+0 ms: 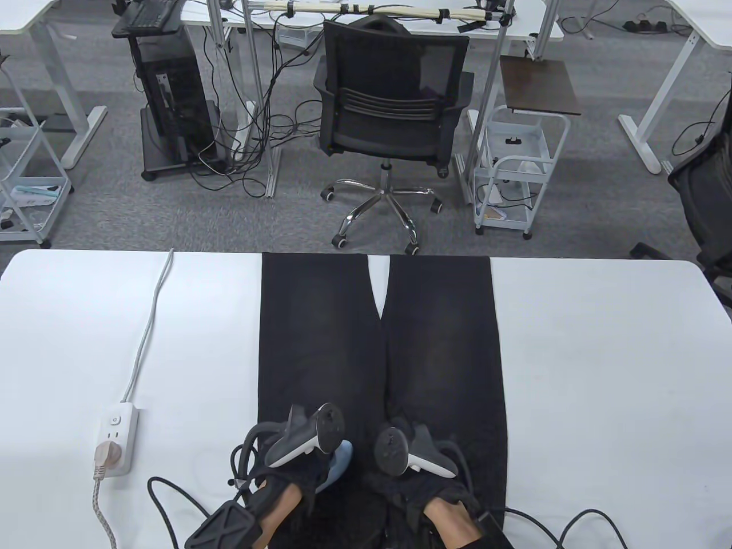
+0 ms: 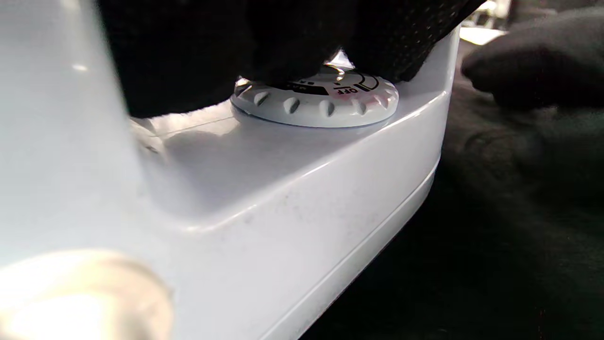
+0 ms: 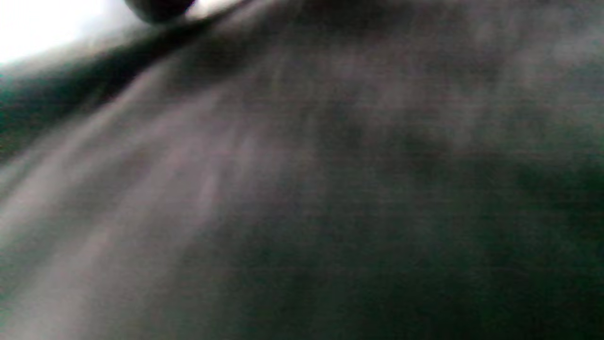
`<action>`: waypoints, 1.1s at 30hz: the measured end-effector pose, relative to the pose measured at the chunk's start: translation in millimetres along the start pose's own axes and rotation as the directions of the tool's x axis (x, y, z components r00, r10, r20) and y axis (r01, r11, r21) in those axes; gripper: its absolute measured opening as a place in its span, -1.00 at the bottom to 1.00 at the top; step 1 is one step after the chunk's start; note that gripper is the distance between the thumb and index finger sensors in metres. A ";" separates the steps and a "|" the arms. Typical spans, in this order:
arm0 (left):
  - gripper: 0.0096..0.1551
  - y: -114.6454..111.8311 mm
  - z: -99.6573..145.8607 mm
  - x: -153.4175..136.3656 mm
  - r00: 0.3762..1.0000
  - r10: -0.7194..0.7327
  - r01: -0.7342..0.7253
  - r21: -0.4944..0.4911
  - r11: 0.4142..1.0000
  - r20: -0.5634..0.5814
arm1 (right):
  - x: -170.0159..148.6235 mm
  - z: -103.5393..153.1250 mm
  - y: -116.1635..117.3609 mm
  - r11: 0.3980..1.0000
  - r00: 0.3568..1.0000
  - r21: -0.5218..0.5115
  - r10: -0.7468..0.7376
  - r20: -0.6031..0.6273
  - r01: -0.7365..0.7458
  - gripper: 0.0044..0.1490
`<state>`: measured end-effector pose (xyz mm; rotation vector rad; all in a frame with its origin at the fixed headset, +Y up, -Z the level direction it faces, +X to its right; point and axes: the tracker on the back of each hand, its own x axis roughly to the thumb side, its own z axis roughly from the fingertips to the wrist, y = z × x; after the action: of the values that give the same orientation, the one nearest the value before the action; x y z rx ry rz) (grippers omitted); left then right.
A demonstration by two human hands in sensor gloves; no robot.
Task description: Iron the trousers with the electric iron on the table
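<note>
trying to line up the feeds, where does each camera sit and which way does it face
Table view: above, looking down at the trousers on the table; left hand, right hand, forearms show.
Left wrist view: low beside the iron, facing its dial; gloved fingers on top.
Right wrist view: close over blurred dark cloth; no hand clearly shown.
Shared: iron, trousers in table and left wrist views.

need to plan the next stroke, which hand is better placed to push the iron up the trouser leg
Left. The left hand is already on the iron, fingers over its dial. The right hand is beside it on the trousers.
</note>
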<state>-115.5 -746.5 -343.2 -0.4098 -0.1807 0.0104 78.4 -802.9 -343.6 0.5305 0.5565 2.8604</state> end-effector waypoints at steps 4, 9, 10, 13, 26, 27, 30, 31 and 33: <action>-0.57 24.0 3.1 19.9 0.999 0.010 -0.012 0.038 0.999 0.053 | -27.7 14.1 -28.1 0.992 0.998 -0.111 -0.060 -0.026 0.057 -0.01; -0.56 55.9 1.8 68.5 0.991 -0.031 0.020 0.085 0.996 0.127 | -82.6 44.3 -63.4 0.982 0.988 -0.184 0.023 -0.153 -0.051 -0.09; -0.56 59.0 -0.2 83.4 0.988 -0.040 0.026 0.092 0.995 0.151 | -96.3 50.3 -65.4 0.983 0.985 -0.179 0.016 -0.173 -0.047 -0.10; -0.55 59.4 -7.5 122.0 0.978 -0.060 0.042 0.091 0.995 0.198 | -131.4 63.4 -59.6 0.987 0.976 -0.161 -0.023 -0.217 -0.013 -0.13; -0.54 -1.6 -44.5 215.1 0.943 -0.177 0.171 0.048 0.984 0.282 | -165.9 52.4 -5.2 0.995 0.959 0.094 0.010 -0.283 0.018 -0.12; -0.53 -0.4 -48.3 214.6 0.946 -0.177 0.169 0.051 0.984 0.273 | -164.8 50.4 -5.0 0.993 0.958 0.121 0.033 -0.284 0.001 -0.13; -0.54 3.5 -59.9 213.0 0.954 -0.207 0.184 0.121 0.975 0.217 | -164.4 49.0 -4.4 0.991 0.954 0.125 -0.006 -0.299 0.045 -0.15; -0.54 5.1 -63.5 212.2 0.956 -0.211 0.187 0.129 0.974 0.204 | -164.2 49.0 -4.2 0.991 0.954 0.127 -0.004 -0.299 0.044 -0.15; -0.55 11.2 -77.3 211.0 0.962 -0.217 0.194 0.142 0.971 0.168 | -163.6 48.1 -4.2 0.991 0.954 0.130 0.006 -0.299 0.034 -0.15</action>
<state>106.1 -757.0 -380.9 -0.2637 -0.4015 -0.1460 247.5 -822.5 -354.2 0.1074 0.8002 2.9217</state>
